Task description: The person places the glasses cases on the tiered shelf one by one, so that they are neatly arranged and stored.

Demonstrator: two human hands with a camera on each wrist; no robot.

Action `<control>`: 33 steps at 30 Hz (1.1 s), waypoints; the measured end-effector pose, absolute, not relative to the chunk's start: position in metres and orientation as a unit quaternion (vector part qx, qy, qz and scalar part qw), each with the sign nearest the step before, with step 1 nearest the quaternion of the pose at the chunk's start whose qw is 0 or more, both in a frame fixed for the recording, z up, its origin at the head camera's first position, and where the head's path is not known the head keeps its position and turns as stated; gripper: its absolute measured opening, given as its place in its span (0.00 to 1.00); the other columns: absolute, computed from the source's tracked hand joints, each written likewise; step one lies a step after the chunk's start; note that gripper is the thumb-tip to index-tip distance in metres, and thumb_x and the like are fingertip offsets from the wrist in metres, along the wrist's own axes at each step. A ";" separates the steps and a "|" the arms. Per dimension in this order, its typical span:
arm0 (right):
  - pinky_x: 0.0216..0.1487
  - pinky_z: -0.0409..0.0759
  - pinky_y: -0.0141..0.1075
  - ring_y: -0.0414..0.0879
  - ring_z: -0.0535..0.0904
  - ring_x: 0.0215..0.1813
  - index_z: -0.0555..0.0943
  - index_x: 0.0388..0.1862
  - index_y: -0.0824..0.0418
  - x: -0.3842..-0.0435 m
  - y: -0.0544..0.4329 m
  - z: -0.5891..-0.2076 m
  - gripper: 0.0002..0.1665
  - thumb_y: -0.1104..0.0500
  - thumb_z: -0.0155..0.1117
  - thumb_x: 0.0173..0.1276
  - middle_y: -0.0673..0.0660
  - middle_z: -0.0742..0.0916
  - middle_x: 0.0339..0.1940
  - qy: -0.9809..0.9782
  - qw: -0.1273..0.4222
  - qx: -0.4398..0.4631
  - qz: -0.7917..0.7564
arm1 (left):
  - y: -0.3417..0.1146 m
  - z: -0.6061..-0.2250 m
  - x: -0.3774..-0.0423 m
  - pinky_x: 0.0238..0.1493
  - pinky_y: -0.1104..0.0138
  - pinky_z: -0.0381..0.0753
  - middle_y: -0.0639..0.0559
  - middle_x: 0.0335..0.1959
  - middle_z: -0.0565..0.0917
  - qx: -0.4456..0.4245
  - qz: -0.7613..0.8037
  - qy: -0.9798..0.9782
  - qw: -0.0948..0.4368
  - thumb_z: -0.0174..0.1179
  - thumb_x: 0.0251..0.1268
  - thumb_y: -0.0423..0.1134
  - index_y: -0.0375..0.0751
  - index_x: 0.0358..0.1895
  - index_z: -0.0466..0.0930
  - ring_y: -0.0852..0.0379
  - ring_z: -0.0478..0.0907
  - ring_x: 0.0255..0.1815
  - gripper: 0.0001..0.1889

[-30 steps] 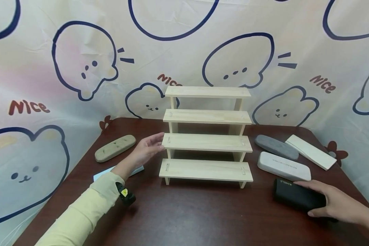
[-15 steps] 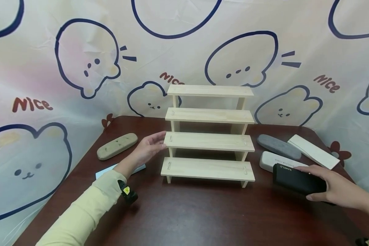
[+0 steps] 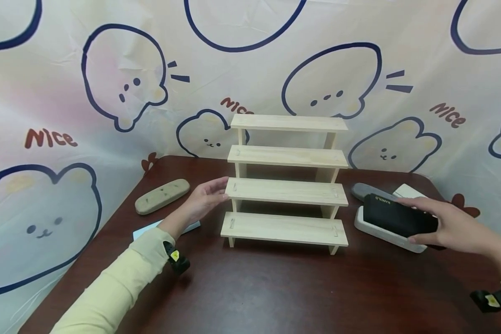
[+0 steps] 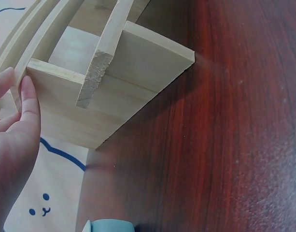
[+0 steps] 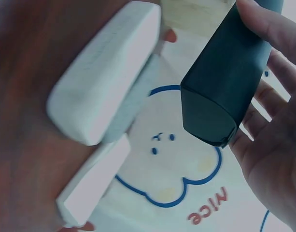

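Observation:
A stepped wooden display stand [image 3: 284,190] with several pale shelves stands on the table. My left hand [image 3: 201,202] holds the left end of its second shelf from the bottom; in the left wrist view the thumb and fingers of the left hand [image 4: 15,145] pinch the shelf end. On the right, my right hand [image 3: 452,226] grips a black glasses case [image 3: 394,215], raised over a white glasses case [image 3: 382,234]. In the right wrist view the black glasses case [image 5: 222,77] lies between thumb and fingers, apart from the white case [image 5: 104,72].
Behind the black case lie a grey glasses case [image 3: 361,189] and a white narrow case [image 3: 410,192]. Left of the stand are a beige glasses case [image 3: 163,196] and a light blue case [image 3: 190,227], partly hidden by my left arm. A patterned curtain [image 3: 259,83] hangs behind the brown table [image 3: 267,287].
My right hand has lifted the black glasses case off the table and moved it up and away, over the white case. My left hand stays on the shelf end. The head view shifts slightly.

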State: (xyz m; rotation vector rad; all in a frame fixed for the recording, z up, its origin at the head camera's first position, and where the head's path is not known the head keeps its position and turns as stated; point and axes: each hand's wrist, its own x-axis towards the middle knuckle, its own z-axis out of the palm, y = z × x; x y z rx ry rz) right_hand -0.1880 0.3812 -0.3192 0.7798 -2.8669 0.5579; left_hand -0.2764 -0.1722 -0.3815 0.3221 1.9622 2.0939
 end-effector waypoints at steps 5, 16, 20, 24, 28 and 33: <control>0.39 0.75 0.26 0.32 0.69 0.51 0.72 0.68 0.52 -0.203 0.369 -0.301 0.52 0.53 0.85 0.41 0.55 0.79 0.58 -0.940 0.089 0.284 0.167 | -0.172 -0.380 -0.277 0.63 0.61 0.70 0.40 0.70 0.64 0.111 0.716 0.678 0.126 0.56 0.68 0.26 0.35 0.74 0.56 0.46 0.68 0.66 0.33; 0.50 0.65 0.19 0.32 0.73 0.55 0.72 0.69 0.49 -0.234 0.338 -0.265 0.48 0.61 0.82 0.47 0.49 0.80 0.59 -0.916 0.052 0.293 0.269 | -0.172 -0.379 -0.275 0.67 0.52 0.64 0.38 0.71 0.63 0.118 0.727 0.664 0.129 0.54 0.68 0.24 0.34 0.74 0.56 0.46 0.69 0.65 0.32; 0.50 0.67 0.26 0.38 0.73 0.53 0.72 0.68 0.45 -0.242 0.323 -0.253 0.47 0.58 0.82 0.47 0.48 0.81 0.57 -0.922 0.039 0.263 0.281 | -0.173 -0.380 -0.275 0.67 0.53 0.64 0.39 0.71 0.63 0.120 0.724 0.667 0.128 0.54 0.69 0.25 0.35 0.74 0.56 0.47 0.69 0.64 0.32; 0.51 0.68 0.37 0.42 0.71 0.55 0.72 0.68 0.45 -0.251 0.308 -0.242 0.46 0.55 0.82 0.49 0.49 0.80 0.57 -0.924 0.020 0.243 0.296 | -0.172 -0.381 -0.275 0.67 0.53 0.65 0.39 0.70 0.64 0.120 0.723 0.668 0.126 0.55 0.69 0.25 0.35 0.74 0.57 0.46 0.69 0.64 0.32; 0.52 0.66 0.46 0.47 0.68 0.57 0.71 0.69 0.46 -0.264 0.294 -0.233 0.45 0.55 0.80 0.51 0.52 0.78 0.59 -0.918 -0.003 0.242 0.314 | -0.172 -0.381 -0.274 0.67 0.53 0.65 0.39 0.70 0.64 0.118 0.723 0.670 0.125 0.55 0.68 0.25 0.35 0.74 0.57 0.45 0.69 0.65 0.32; 0.56 0.66 0.53 0.54 0.69 0.59 0.71 0.69 0.48 -0.283 0.277 -0.223 0.45 0.56 0.80 0.52 0.55 0.77 0.60 -0.913 0.006 0.277 0.299 | -0.171 -0.380 -0.274 0.67 0.52 0.63 0.39 0.71 0.63 0.115 0.728 0.664 0.129 0.55 0.68 0.24 0.34 0.74 0.56 0.44 0.67 0.67 0.32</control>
